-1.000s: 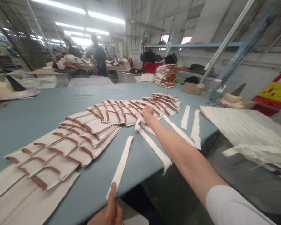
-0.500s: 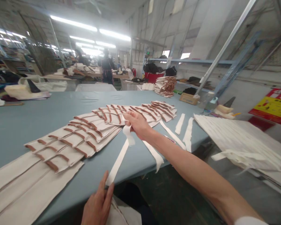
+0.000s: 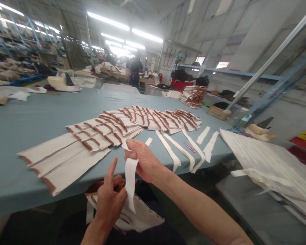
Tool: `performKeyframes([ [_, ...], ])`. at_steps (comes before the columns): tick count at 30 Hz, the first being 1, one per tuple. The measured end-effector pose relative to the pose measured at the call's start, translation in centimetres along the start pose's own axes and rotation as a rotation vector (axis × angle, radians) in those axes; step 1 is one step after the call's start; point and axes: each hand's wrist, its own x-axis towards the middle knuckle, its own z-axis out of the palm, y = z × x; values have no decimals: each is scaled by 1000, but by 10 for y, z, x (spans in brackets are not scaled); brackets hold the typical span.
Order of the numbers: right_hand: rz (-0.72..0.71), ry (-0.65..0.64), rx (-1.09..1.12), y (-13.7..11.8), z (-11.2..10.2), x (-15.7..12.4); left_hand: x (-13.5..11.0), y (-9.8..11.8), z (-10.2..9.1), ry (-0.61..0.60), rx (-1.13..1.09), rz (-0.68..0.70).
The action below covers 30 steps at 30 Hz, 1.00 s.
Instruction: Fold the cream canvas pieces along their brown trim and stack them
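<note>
My right hand (image 3: 144,160) pinches a white fabric strip (image 3: 131,173) between thumb and fingers, above the table's front edge. The strip hangs down in front of a cream fabric panel (image 3: 140,221) with brown edging, which lies over my lap. Over that panel is my left hand (image 3: 111,195), its index finger stretched out and its other fingers curled at the panel; the exact grip is partly hidden. The left thumb is close beside the hanging strip. Behind both hands, overlapping cream panels with brown edges (image 3: 112,127) run across the table.
Several loose white strips (image 3: 168,149) and a small pink-handled tool (image 3: 189,147) lie on the blue-grey table (image 3: 40,117). A stack of white material (image 3: 265,160) stands at right. Farther back are a brown-edged stack (image 3: 193,96), a cardboard box (image 3: 217,113) and a person (image 3: 135,71).
The strip has come off the table and hangs from my right hand, which is nearer to me. My left hand has left the strip's end and curled its fingers. The view has turned left.
</note>
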Motion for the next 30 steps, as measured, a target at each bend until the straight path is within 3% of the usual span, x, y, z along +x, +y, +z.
performKeyframes([
  [3,28,63,33,24,-9,1,-16,10,-11,43,-82,111],
  [7,76,142,55,53,-23,-6,-25,23,-23,1,-198,246],
  [11,89,205,64,80,-26,-19,-34,30,-28,-34,-268,274],
  [14,119,238,34,104,-30,-33,-45,29,-33,-37,-295,209],
  [20,144,374,-217,142,-64,-75,-51,25,-52,-116,-375,-161],
  [23,8,465,-430,136,-81,-94,-48,30,-57,-201,-402,-324],
  [26,-167,479,-603,114,-82,-105,-46,38,-54,-231,-464,-482],
  [28,-378,340,-773,97,-74,-104,-46,40,-50,-241,-498,-562],
  [30,-692,97,-1015,82,-64,-99,-45,37,-48,-295,-527,-576],
])
